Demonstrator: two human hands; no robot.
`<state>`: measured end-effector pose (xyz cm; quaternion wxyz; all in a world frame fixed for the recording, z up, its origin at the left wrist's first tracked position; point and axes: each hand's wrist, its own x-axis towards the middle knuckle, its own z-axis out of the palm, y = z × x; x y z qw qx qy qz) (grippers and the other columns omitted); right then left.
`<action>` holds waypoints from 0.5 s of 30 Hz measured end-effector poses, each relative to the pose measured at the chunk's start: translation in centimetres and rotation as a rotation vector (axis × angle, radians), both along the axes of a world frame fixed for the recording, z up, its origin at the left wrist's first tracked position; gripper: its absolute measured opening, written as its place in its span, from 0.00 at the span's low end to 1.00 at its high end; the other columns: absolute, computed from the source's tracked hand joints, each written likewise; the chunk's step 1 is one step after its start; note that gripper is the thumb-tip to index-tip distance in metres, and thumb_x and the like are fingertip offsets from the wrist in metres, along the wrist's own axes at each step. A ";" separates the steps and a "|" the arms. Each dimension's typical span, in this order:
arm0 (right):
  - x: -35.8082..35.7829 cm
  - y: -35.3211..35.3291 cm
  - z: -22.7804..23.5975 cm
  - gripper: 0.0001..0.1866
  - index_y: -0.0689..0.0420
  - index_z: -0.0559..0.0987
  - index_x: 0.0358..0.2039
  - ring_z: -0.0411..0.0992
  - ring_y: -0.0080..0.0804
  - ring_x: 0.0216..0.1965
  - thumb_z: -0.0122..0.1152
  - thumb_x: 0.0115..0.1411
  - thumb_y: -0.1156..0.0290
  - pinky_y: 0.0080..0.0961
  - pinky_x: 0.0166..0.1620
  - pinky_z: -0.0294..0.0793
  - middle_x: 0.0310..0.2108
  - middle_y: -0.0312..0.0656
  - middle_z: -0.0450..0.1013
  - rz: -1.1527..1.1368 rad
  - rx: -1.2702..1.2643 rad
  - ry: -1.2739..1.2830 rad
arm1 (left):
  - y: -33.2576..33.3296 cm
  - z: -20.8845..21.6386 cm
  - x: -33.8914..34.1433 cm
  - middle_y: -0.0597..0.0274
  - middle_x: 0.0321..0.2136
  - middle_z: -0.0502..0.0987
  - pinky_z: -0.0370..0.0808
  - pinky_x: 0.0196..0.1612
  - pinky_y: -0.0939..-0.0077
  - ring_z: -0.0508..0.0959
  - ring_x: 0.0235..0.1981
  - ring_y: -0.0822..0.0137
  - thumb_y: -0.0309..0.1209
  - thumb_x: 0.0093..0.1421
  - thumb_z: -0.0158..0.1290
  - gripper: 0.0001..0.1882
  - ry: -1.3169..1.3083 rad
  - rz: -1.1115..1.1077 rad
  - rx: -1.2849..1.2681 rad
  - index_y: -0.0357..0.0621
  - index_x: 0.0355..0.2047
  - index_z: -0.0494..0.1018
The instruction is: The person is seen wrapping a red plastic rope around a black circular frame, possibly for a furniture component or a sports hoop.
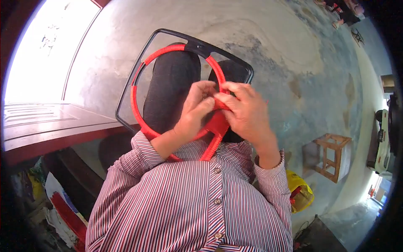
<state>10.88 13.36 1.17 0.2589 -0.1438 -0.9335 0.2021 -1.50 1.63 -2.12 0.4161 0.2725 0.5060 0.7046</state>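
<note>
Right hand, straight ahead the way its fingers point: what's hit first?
Probably the red ring, right at the right hand's fingertips; the left hand is just beyond. Blur and depth leave the exact contact unclear.

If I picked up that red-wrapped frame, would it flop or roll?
The frame is probably stiff: it spans both knees without visible sagging. It likely won't roll well, because its black outer edge has corners. The ridged red wrapping might feel grippy.
</note>
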 end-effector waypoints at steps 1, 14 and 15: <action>-0.4 -0.3 -0.3 0.20 0.50 0.76 0.41 0.69 0.38 0.50 0.67 0.45 0.72 0.35 0.49 0.69 0.48 0.39 0.70 -0.024 0.078 -0.020 | -0.1 -0.1 0.0 0.61 0.40 0.69 0.65 0.50 0.77 0.70 0.44 0.70 0.26 0.58 0.43 0.20 0.160 -0.060 -0.172 0.37 0.52 0.62; 2.1 -2.3 -6.1 0.13 0.59 0.79 0.28 0.70 0.40 0.38 0.68 0.39 0.69 0.34 0.41 0.70 0.34 0.42 0.70 -0.220 -0.293 0.100 | -0.9 -0.8 -1.6 0.63 0.28 0.75 0.75 0.27 0.74 0.78 0.31 0.71 0.18 0.49 0.46 0.12 0.104 -0.332 -0.096 0.33 0.35 0.74; 2.3 -2.0 -6.1 0.13 0.59 0.79 0.28 0.70 0.40 0.38 0.68 0.39 0.69 0.34 0.41 0.70 0.34 0.42 0.70 -0.214 -0.291 0.099 | -0.7 -0.6 -1.9 0.62 0.30 0.76 0.76 0.29 0.74 0.79 0.31 0.70 0.18 0.50 0.45 0.14 -0.001 -0.377 -0.237 0.34 0.39 0.72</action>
